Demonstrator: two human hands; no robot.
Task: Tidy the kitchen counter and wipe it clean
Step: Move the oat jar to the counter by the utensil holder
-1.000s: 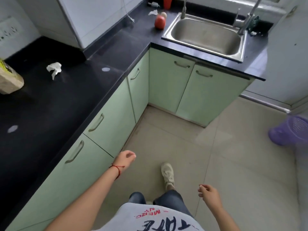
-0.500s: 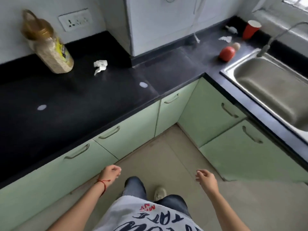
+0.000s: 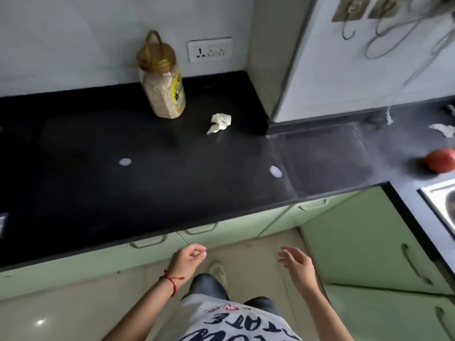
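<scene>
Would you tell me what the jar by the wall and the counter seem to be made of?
The jar looks like clear plastic, since pale grains show through it, with a gold plastic-looking lid and handle. The counter looks like polished black stone, faintly reflective; a laminate is possible.

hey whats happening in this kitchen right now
A person stands facing a black counter, about to tidy it; nothing has been picked up yet. The left hand and right hand are both empty, below the counter edge. On the counter are a grain jar, a crumpled tissue, two small white spots and a tomato near the sink.
</scene>
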